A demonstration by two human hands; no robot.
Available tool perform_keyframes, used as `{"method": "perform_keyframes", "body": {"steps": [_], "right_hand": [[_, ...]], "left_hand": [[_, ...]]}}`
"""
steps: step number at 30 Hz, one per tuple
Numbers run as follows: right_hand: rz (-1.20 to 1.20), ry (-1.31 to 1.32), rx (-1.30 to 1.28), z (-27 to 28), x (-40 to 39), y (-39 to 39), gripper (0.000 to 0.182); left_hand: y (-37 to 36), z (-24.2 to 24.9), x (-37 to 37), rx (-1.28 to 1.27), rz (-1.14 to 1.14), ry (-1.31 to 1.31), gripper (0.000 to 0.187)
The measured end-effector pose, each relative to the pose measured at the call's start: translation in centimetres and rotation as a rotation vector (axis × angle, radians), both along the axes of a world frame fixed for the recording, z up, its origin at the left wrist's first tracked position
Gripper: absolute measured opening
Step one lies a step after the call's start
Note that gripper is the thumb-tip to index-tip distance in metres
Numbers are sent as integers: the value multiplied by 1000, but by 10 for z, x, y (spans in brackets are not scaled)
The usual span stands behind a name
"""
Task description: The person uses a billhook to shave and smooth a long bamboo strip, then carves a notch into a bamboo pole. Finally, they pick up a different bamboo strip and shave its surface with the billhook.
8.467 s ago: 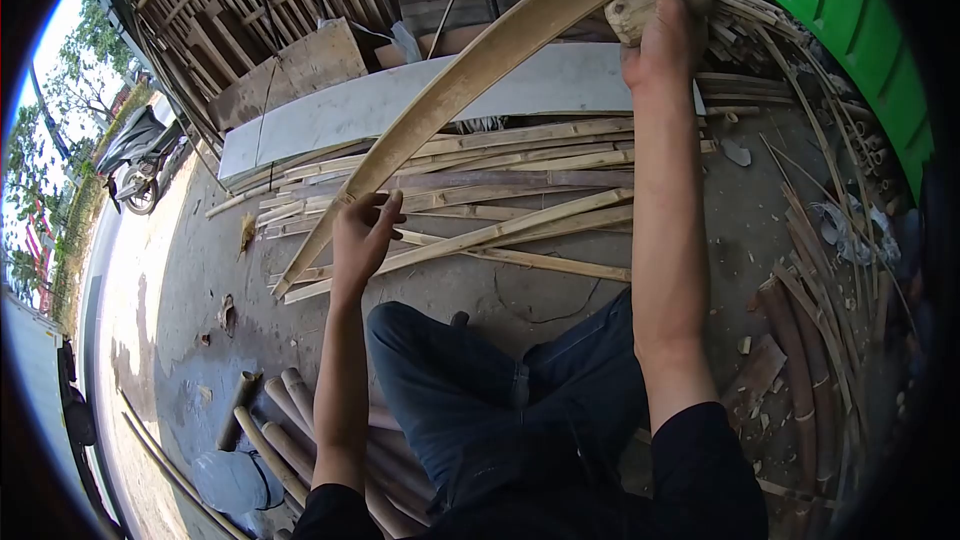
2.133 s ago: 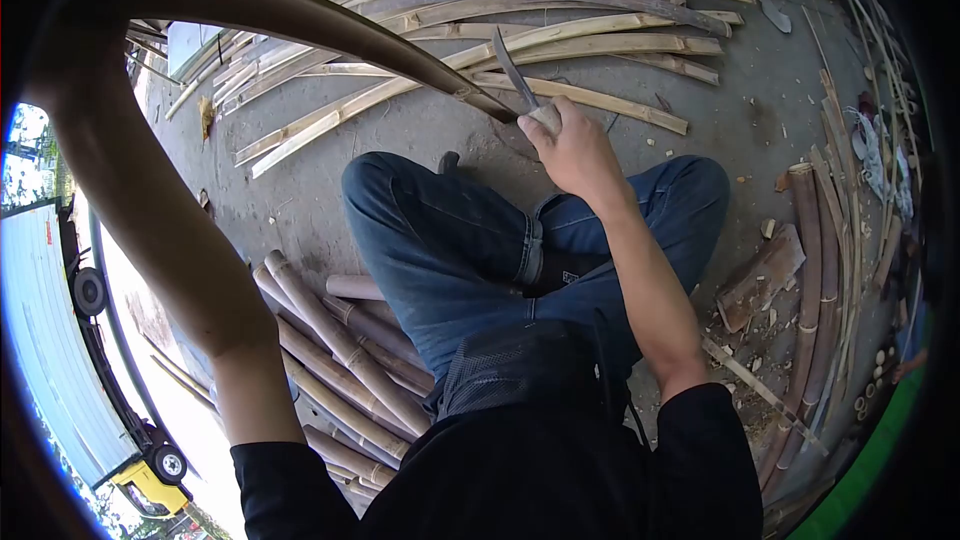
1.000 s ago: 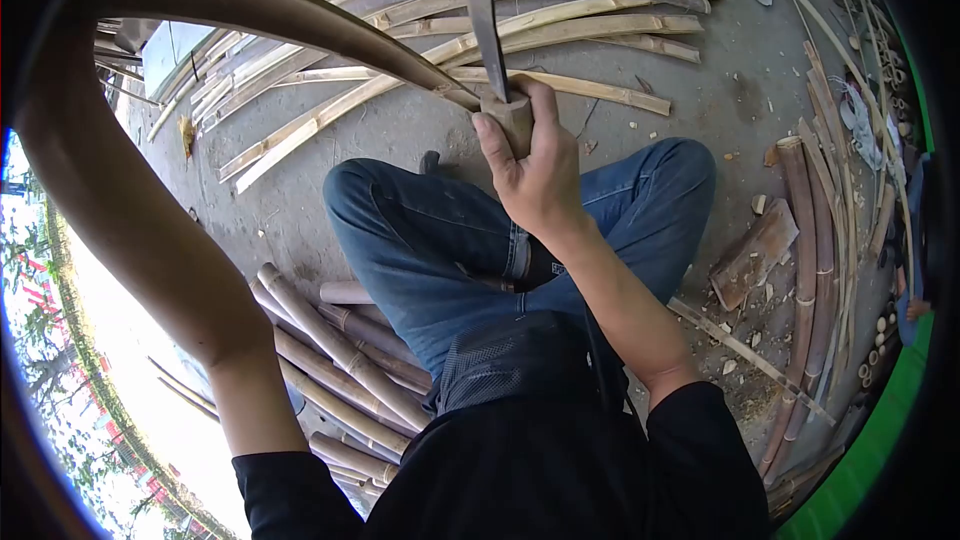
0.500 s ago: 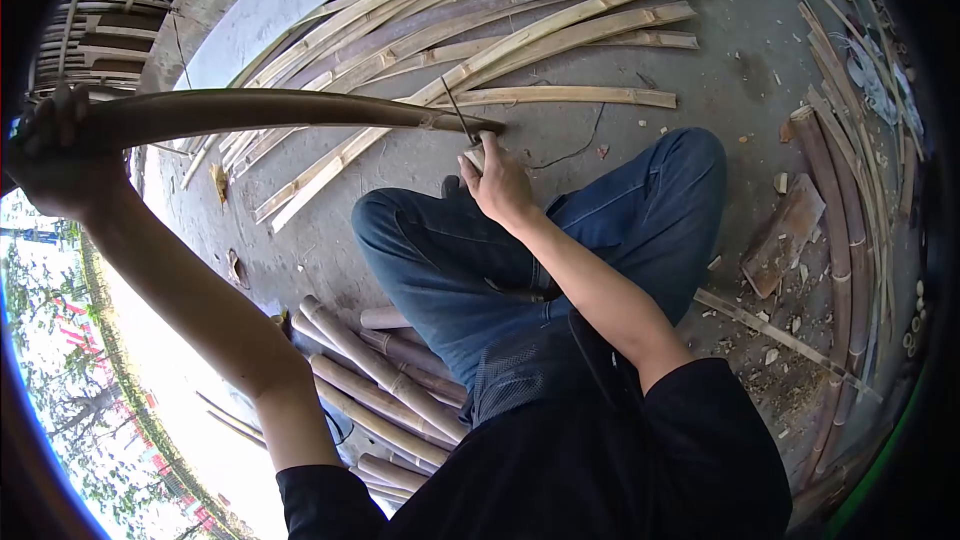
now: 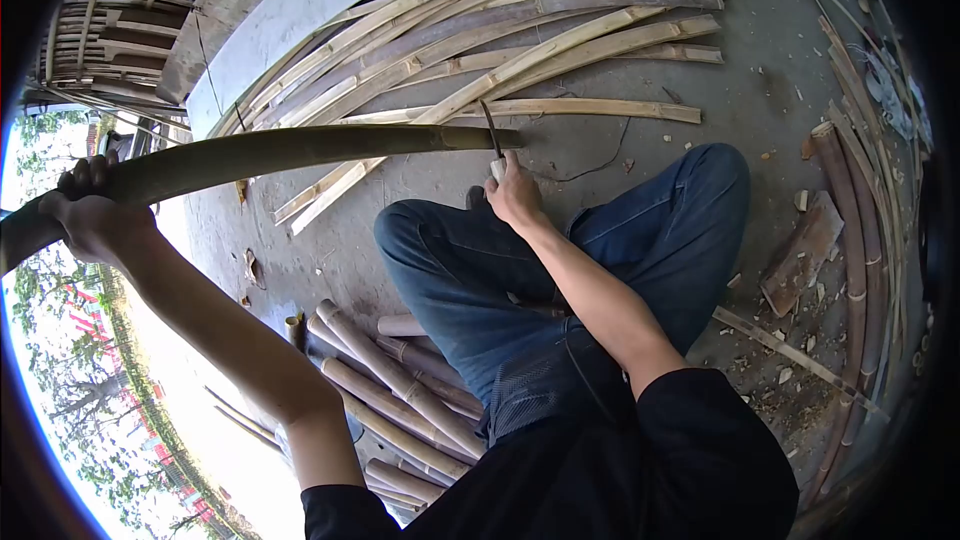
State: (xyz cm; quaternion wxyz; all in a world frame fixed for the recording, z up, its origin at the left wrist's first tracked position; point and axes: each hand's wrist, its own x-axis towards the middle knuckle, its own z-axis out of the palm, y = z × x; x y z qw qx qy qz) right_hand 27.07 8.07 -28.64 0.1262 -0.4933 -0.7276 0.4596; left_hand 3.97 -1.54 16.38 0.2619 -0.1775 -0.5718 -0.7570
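My left hand is wrapped around a long greenish-brown bamboo pole near its left end. The pole runs across in front of me, level with my knees, and its far end reaches toward my right hand. That hand is closed on the pale handle of a knife. Its thin dark blade points away from me and crosses the pole close to the far end. My crossed legs in jeans lie below the pole.
Split bamboo strips lie in a pile ahead on the concrete floor. Short bamboo poles are stacked at my left. More bamboo poles lie at the right, beside a flat block and scattered chips.
My left hand and the bamboo pole have come lower. The knife blade stands more upright against the pole's far end. The whole view has shifted slightly.
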Motion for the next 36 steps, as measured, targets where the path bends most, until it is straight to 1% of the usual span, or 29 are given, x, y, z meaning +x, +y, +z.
{"method": "perform_keyframes", "body": {"steps": [1,2,3,4,5,6,7,9,10,11,14,16,17,19,20,21,22,23,24,25,26,27,29,30,31,32,34,35,36], "right_hand": [[67,63,36,-2,1,-2,65],[137,122,74,14,6,2,63],[179,266,122,50,7,-4,63],[235,332,144,81,10,-13,63],[287,414,187,98,7,-14,63],[261,442,203,93,4,-20,63],[244,418,265,78,4,-19,62],[187,247,82,41,8,-8,58],[187,122,34,37,12,3,54],[210,53,-2,49,15,9,53],[236,-5,-17,82,11,3,55],[325,109,180,110,6,0,54],[330,106,171,103,7,1,54],[304,-89,151,76,15,16,51],[282,-225,102,43,19,27,47],[304,-249,72,12,28,35,48],[313,-222,76,16,31,33,51],[320,-199,84,24,35,35,55],[319,-84,96,56,33,37,56],[325,17,62,92,33,19,58],[340,168,117,102,30,9,58],[351,143,107,111,25,7,58],[283,20,162,68,17,15,58],[282,-108,37,44,17,28,58],[291,-119,47,17,19,37,57],[297,-113,50,19,18,38,56],[324,-74,101,40,11,46,56],[356,-50,110,69,10,34,56],[366,30,160,91,7,24,53]], "left_hand": [[-1,-4,1,-21,60,-12,45],[-8,-5,-8,-13,49,7,44],[-12,-4,-15,-2,26,15,44],[-13,-5,-12,-52,52,13,43],[-12,-4,-7,-82,73,27,42],[-8,-4,-3,-61,80,27,41],[-4,-3,4,-60,82,38,41],[1,-6,10,-7,104,-3,38],[-4,-8,4,-12,84,14,37],[-7,-8,6,-16,90,13,37],[-8,-15,4,-57,111,-4,37],[-16,-12,-4,-53,64,33,36],[-18,-8,-6,-45,38,56,36],[-8,-10,16,-30,63,68,33],[-4,-9,27,-23,113,65,31],[-3,-9,32,-22,164,57,30],[-10,-9,15,80,108,47,27],[-15,-3,-8,92,98,48,27],[-25,0,-28,90,24,65,28],[-34,-3,-35,45,-45,59,28],[-12,-3,-7,-69,120,67,29],[-9,-4,-5,-69,120,69,29],[-5,0,-3,30,88,37,30],[-25,11,-38,27,90,-49,32],[-44,21,-72,23,89,-136,33],[-64,31,-106,19,86,-221,35],[-33,14,-57,44,104,-67,36],[-25,1,-30,20,127,-12,36],[-20,-9,-15,0,144,50,37]]}}
